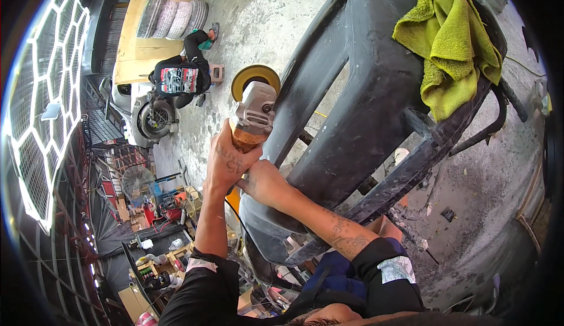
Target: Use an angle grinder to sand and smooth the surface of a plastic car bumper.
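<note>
The grinder [257, 107] was beside the black bumper [379, 70], fingers of the left hand [226, 161] clamped round it; for the right hand [262, 180] I couldn't tell. It looked heavy, rigid, best held behind the disc [255, 74].

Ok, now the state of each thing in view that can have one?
Left hand: closed around angle grinder
Angle grinder: held; on or off unclear
Yellow disc: mounted; spinning unclear
Dark bumper: scuffed
Green cloth: crumpled, draped over bumper
Hexagon lights: lit
Tires: lined up together
</note>
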Tool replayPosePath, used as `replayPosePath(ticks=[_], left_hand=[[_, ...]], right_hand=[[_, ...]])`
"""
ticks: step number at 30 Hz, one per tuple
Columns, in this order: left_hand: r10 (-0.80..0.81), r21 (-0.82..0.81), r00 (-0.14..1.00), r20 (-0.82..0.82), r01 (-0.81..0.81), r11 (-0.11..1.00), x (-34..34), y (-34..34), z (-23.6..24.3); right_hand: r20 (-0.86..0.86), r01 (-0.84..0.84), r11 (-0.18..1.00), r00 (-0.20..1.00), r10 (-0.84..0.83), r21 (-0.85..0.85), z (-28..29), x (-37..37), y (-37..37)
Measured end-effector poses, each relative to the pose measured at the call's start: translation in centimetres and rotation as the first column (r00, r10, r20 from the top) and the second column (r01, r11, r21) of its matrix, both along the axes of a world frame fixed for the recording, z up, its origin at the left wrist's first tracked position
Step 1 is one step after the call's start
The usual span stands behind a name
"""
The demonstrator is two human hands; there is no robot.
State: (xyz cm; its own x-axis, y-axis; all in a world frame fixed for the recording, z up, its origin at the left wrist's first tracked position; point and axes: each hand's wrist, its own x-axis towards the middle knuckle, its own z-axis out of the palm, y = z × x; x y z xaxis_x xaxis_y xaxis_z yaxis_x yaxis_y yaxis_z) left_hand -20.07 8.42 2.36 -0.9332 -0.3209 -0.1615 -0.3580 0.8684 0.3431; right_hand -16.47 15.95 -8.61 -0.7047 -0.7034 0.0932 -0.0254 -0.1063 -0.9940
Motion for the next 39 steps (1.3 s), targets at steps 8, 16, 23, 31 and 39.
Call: replayPosePath(ticks=[8, 16, 23, 31, 39], left_hand=[[0.004, -0.014, 1.000, 0.001, -0.004, 1.000, 0.0, 0.1, 0.0], [0.034, -0.050, 0.999, -0.029, -0.035, 0.998, 1.5, -0.9, 0.3], [0.016, -0.061, 1.000, -0.016, -0.017, 0.998, 2.2, 0.2, 0.5], [0.022, -0.083, 0.999, -0.026, -0.024, 0.996, 2.3, -0.1, 0.4], [-0.025, -0.068, 1.000, -0.008, 0.024, 0.997, 1.6, 0.1, 0.0]], right_hand=[[0.008, 0.017, 0.999, 1.000, -0.017, -0.031, -0.2, 0.2, -0.3], [0.025, -0.039, 0.999, 0.999, 0.039, 0.027, 1.3, 0.7, 0.2], [0.171, 0.067, 0.986, 0.984, -0.041, -0.151, 0.3, 3.1, -0.8], [0.117, -0.002, 0.996, 0.993, 0.012, -0.086, 0.5, 2.6, -1.1], [0.180, 0.064, 0.990, 0.983, -0.041, -0.123, 0.0, 2.8, -1.4]])
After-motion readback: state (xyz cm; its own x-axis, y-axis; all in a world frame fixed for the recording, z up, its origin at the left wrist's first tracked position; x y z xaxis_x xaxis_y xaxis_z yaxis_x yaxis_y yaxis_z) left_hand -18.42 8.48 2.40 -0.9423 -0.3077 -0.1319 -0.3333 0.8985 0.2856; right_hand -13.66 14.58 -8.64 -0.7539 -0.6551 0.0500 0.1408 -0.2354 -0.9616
